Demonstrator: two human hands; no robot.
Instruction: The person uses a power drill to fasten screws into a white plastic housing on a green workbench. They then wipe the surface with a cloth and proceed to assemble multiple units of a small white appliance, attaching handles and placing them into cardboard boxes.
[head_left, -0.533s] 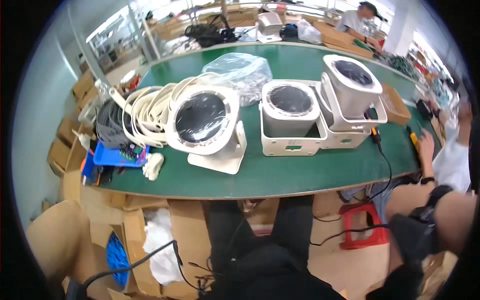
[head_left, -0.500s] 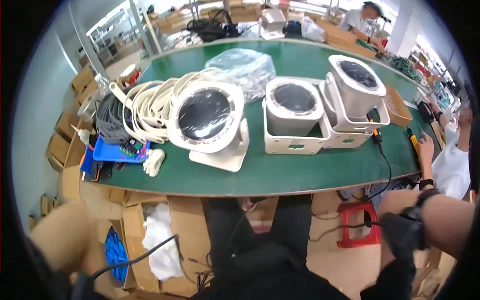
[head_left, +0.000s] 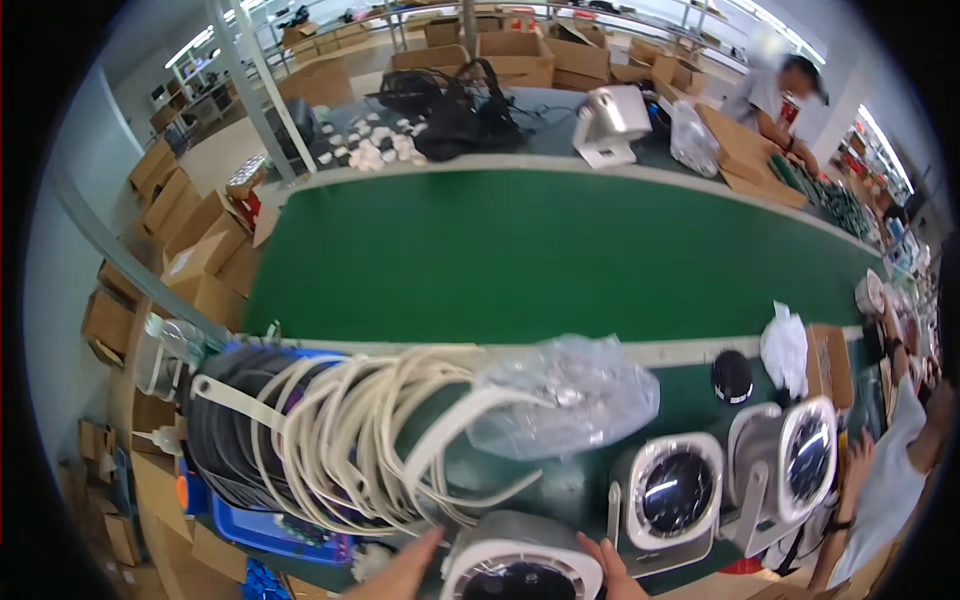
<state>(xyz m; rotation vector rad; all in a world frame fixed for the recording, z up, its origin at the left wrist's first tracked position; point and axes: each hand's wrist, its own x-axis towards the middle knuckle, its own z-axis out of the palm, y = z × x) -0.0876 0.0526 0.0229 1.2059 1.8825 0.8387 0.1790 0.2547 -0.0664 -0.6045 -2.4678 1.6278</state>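
At the bottom edge, a white lamp-like housing (head_left: pixel 520 545) with a round dark glass front is partly cut off. My left hand (head_left: pixel 398 570) is at its left side and my right hand (head_left: pixel 612 572) at its right side, fingers against the casing; palms lie out of view. To the right stand two similar housings on U-shaped brackets, a nearer one (head_left: pixel 672 492) and one farther right (head_left: pixel 790 465). Left of my hands, a pile of cream curved strips (head_left: pixel 345 440) lies beside dark grey strips (head_left: pixel 225 430), partly over a blue tray (head_left: pixel 270 535).
A crumpled clear plastic bag (head_left: pixel 570 400) lies behind the housing. A black round cap (head_left: pixel 732 377) and white cloth (head_left: pixel 785 350) are at right. Beyond runs a green belt surface (head_left: pixel 540 250). A co-worker's arm (head_left: pixel 850 490) reaches in at right; another person (head_left: pixel 780 105) sits far back.
The view has tilted up, showing more of the far side. My hands, earlier low at both sides and away from the bench, have come together around the nearest housing.
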